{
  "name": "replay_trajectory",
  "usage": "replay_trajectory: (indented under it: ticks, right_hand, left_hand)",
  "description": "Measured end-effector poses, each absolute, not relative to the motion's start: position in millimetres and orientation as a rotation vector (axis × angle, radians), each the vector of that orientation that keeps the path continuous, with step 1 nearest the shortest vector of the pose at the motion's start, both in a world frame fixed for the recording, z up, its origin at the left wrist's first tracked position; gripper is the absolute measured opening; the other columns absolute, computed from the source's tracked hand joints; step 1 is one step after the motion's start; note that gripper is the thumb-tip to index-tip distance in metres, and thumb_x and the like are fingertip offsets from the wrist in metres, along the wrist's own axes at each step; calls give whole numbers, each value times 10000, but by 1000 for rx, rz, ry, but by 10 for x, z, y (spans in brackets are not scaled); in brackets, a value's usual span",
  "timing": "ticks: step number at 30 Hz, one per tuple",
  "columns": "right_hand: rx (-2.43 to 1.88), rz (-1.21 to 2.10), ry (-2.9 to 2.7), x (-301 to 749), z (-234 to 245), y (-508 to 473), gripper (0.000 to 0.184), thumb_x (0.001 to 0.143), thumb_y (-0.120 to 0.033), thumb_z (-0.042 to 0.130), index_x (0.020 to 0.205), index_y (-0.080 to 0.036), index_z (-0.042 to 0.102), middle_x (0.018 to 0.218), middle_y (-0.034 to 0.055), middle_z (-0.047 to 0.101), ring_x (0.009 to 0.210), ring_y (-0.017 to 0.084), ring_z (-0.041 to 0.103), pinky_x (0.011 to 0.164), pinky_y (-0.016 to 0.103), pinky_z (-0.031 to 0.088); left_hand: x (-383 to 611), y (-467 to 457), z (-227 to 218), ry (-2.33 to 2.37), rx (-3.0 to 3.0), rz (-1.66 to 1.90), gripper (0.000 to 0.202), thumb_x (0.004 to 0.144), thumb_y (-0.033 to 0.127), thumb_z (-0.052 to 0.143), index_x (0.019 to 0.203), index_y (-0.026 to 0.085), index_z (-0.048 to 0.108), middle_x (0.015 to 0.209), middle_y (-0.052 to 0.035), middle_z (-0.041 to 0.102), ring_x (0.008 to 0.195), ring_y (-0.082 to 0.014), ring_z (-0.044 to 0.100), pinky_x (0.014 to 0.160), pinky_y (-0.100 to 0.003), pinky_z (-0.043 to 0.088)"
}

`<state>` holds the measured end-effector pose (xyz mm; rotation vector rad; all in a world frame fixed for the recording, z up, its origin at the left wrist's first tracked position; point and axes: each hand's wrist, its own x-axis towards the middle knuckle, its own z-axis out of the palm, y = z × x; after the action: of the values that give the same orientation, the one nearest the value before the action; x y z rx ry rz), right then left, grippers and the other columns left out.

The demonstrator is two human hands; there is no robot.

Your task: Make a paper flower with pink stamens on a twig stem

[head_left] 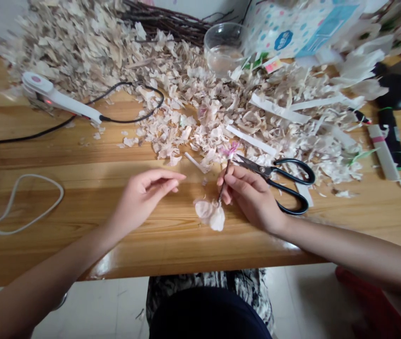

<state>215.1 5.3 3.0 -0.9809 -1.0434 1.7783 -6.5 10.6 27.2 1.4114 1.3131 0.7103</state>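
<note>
Gripping a thin dark stem (224,181) between thumb and fingers, the right hand (252,197) holds it tilted at centre frame, a pink tuft (230,149) at its upper end and pale petals (210,213) at its lower end, over the wooden bench (151,254). The left hand (142,195) hangs open and empty, fingers loosely curved, just left of the stem. Black-handled scissors (280,183) lie just right of the right hand, beside a heap of pale petal scraps (200,113) spread across the upper frame. A glass bowl (224,49) sits at top centre, a white corded tool (55,96) at upper left.
</note>
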Motion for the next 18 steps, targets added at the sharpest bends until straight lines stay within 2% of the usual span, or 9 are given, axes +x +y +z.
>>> replay_trajectory:
  ticks: [4, 7, 11, 13, 16, 18]
  right_hand:
    - [-1073, 1743, -951, 2226, 53, 194, 200, 826, -374, 601, 762, -185, 611, 537, -27, 469, 479, 101, 373, 443, 228, 266]
    - [-1058, 1772, -910, 2273, 45, 265, 192, 820, -362, 593, 754, -183, 620, 508, -30, 434, 472, 101, 341, 435, 233, 236]
    - [-1069, 1811, -883, 2281, 35, 285, 196, 794, -378, 610, 735, -190, 613, 484, -38, 409, 448, 97, 293, 418, 239, 193]
    - [-1055, 1826, -907, 2270, 45, 277, 204, 786, -387, 613, 733, -191, 604, 473, -44, 404, 439, 96, 286, 417, 241, 193]
    - [-1015, 1840, -965, 2256, 69, 267, 211, 787, -386, 615, 734, -183, 595, 464, -52, 405, 435, 90, 292, 429, 243, 201]
    - [-1004, 1853, -979, 2255, 79, 267, 211, 786, -383, 618, 734, -180, 597, 464, -54, 414, 433, 87, 294, 435, 244, 193]
  left_hand:
    - [-108, 192, 253, 1391, 1490, 778, 69, 780, 223, 665, 789, 172, 711, 735, -10, 726, 704, -139, 667, 692, -231, 538]
    - [-100, 182, 266, 1392, 1563, 733, 47, 726, 235, 724, 719, 188, 719, 723, -6, 734, 676, -144, 669, 651, -230, 531]
    - [-80, 152, 280, 1415, 1607, 736, 128, 650, 265, 788, 624, 192, 687, 650, 6, 713, 609, -138, 646, 591, -223, 512]
    - [-78, 151, 274, 1410, 1604, 751, 122, 695, 273, 752, 634, 190, 686, 654, 5, 714, 614, -138, 649, 597, -223, 514]
    - [-80, 158, 258, 1371, 1569, 721, 130, 809, 254, 633, 744, 187, 724, 740, -11, 741, 654, -140, 671, 645, -234, 532]
    - [-79, 161, 252, 1373, 1547, 699, 108, 807, 239, 637, 805, 193, 735, 803, -19, 751, 695, -146, 684, 678, -243, 539]
